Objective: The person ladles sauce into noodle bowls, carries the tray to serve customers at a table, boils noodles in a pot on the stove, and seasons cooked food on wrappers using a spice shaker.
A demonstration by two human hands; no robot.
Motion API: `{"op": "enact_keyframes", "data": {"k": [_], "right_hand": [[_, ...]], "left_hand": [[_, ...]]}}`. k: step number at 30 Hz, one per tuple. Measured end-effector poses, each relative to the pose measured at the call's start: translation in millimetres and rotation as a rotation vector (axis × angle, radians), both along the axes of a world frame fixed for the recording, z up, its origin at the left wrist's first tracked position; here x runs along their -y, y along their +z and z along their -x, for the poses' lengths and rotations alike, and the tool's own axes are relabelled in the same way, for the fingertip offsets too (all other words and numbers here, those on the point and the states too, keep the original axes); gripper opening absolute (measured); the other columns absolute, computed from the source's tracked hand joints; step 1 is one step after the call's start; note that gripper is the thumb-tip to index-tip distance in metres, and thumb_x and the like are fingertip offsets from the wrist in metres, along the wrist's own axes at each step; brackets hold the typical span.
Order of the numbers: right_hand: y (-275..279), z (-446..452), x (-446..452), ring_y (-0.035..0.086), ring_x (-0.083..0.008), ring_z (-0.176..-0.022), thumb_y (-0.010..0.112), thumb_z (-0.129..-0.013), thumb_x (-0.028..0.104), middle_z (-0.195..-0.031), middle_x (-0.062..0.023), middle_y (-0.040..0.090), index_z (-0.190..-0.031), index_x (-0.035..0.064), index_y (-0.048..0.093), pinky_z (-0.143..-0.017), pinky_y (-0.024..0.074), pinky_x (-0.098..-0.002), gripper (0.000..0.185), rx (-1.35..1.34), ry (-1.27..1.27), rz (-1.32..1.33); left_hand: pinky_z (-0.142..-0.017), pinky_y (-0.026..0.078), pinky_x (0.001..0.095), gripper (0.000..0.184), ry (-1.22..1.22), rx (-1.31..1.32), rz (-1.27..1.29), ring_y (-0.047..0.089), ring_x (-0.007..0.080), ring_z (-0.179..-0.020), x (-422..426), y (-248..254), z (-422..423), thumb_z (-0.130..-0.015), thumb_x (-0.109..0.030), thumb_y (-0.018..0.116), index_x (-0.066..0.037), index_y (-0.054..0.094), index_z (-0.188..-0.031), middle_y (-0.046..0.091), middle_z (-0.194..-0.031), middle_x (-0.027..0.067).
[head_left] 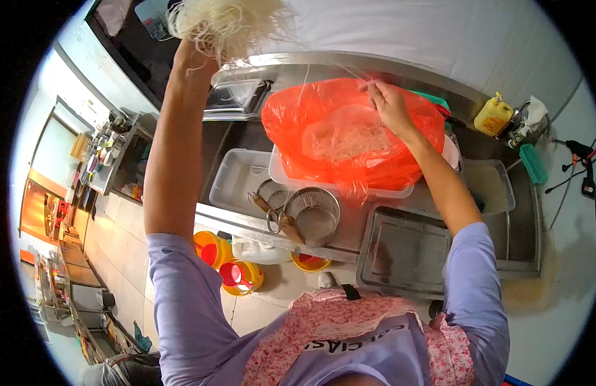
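Observation:
My left hand (pixel 196 56) is raised high at the upper left, closed around a big tangled bundle of pale thin noodles (pixel 230 26). My right hand (pixel 389 106) is above an orange plastic bag (pixel 291 122), its fingers pinched together. A thin strand runs from the bundle's side toward those fingertips. The bag lies open over a white plastic tub (pixel 349 188), and more thin noodles (pixel 359 143) show inside it.
On the steel counter are a clear plastic container (pixel 230 186), wire strainers (pixel 313 215), a lidded steel tray (pixel 404 251) and another plastic container (pixel 497 186). A yellow bottle (pixel 493 116) stands at right. Yellow buckets (pixel 250 278) sit on the floor.

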State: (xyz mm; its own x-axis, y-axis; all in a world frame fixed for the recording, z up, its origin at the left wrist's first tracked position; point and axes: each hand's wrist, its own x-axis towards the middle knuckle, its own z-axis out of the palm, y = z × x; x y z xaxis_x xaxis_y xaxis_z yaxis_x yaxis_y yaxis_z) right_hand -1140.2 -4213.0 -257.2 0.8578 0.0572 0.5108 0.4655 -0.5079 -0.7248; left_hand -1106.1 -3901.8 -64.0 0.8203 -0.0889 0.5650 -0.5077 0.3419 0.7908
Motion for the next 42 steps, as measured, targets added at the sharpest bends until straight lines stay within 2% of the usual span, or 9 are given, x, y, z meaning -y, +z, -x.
{"op": "enact_keyframes", "data": {"k": [5,8,14,18,22,26,29,37,42], "right_hand": [[-112,-45,58,0.061,-0.0355,-0.080,0.044,-0.087,0.017,-0.088,-0.0186,0.063,-0.099,0.0057,0.061,-0.068,0.0463,-0.0465,0.024,-0.296,-0.057,0.882],[-130,-41,59,0.061,-0.0363,-0.085,0.044,-0.084,0.015,-0.095,-0.0217,0.061,-0.104,0.0068,0.061,-0.074,0.0465,-0.0472,0.027,-0.507,-0.380,0.816],[-53,-8,11,0.060,-0.0323,-0.094,0.049,-0.087,0.018,-0.102,-0.0214,0.061,-0.115,0.0071,0.056,-0.083,0.0462,-0.0400,0.031,-0.202,0.019,0.752],[-26,37,-19,0.060,-0.0289,-0.094,0.053,-0.086,0.020,-0.103,-0.0167,0.062,-0.116,0.0043,0.055,-0.082,0.0468,-0.0381,0.034,-0.111,0.296,0.374],[-41,56,-27,0.061,-0.0226,-0.093,0.054,-0.087,0.019,-0.101,-0.0141,0.064,-0.115,0.0038,0.056,-0.081,0.0465,-0.0327,0.032,-0.275,0.386,0.266],[-60,70,-32,0.061,-0.0182,-0.091,0.055,-0.086,0.016,-0.100,-0.0121,0.064,-0.115,0.0038,0.057,-0.081,0.0463,-0.0307,0.031,-0.324,0.389,0.244],[-48,85,-37,0.060,-0.0161,-0.092,0.055,-0.086,0.012,-0.102,-0.0105,0.064,-0.117,0.0050,0.056,-0.082,0.0463,-0.0292,0.032,-0.406,0.395,0.214],[-3,144,-80,0.057,-0.0089,-0.076,0.056,-0.079,0.003,-0.103,-0.0057,0.063,-0.122,0.0105,0.054,-0.068,0.0480,-0.0254,0.044,-0.357,0.488,0.186],[-44,131,-111,0.061,-0.0306,-0.090,0.053,-0.076,0.005,-0.103,-0.0144,0.062,-0.113,0.0076,0.056,-0.076,0.0489,-0.0412,0.038,-0.346,0.436,0.624]], "left_hand": [[-0.077,0.052,0.0407,0.045,0.109,0.061,0.012,0.058,0.0259,-0.092,-39,11,11,-0.089,-0.036,0.051,-0.001,0.049,-0.118,0.057,-0.108,0.0140],[-0.078,0.052,0.0408,0.047,0.171,0.097,0.012,0.058,0.0259,-0.093,-60,13,21,-0.088,-0.037,0.052,-0.001,0.048,-0.119,0.056,-0.109,0.0142],[-0.079,0.052,0.0411,0.049,0.321,0.023,-0.070,0.058,0.0259,-0.095,-69,-45,77,-0.088,-0.037,0.052,-0.001,0.046,-0.121,0.056,-0.111,0.0146],[-0.089,0.044,0.0434,0.051,0.263,-0.569,-0.204,0.050,0.0243,-0.106,-42,-128,120,-0.082,-0.040,0.060,-0.007,0.052,-0.119,0.053,-0.115,0.0092],[-0.072,0.055,0.0319,0.033,-0.150,-0.827,-0.118,0.062,0.0206,-0.089,-14,-219,132,-0.082,-0.006,0.055,-0.001,0.051,-0.115,0.060,-0.105,0.0111],[-0.092,0.045,0.0371,0.054,-0.420,-0.283,-0.475,0.055,0.0249,-0.106,-3,-294,135,-0.073,-0.005,0.063,-0.004,0.046,-0.124,0.054,-0.119,0.0139],[-0.101,0.037,0.0364,0.067,-0.198,0.372,-1.455,0.048,0.0286,-0.115,20,-281,143,-0.065,0.001,0.069,-0.008,0.045,-0.127,0.049,-0.126,0.0156],[-0.081,0.047,0.0308,0.048,-0.139,-0.255,-0.981,0.058,0.0198,-0.093,-38,-234,140,-0.076,-0.006,0.062,-0.009,0.052,-0.123,0.061,-0.104,0.0144],[-0.076,0.048,0.0301,0.043,0.073,-0.457,-0.685,0.058,0.0173,-0.085,-72,-334,182,-0.087,-0.016,0.058,-0.006,0.046,-0.127,0.055,-0.115,0.0144]]}}
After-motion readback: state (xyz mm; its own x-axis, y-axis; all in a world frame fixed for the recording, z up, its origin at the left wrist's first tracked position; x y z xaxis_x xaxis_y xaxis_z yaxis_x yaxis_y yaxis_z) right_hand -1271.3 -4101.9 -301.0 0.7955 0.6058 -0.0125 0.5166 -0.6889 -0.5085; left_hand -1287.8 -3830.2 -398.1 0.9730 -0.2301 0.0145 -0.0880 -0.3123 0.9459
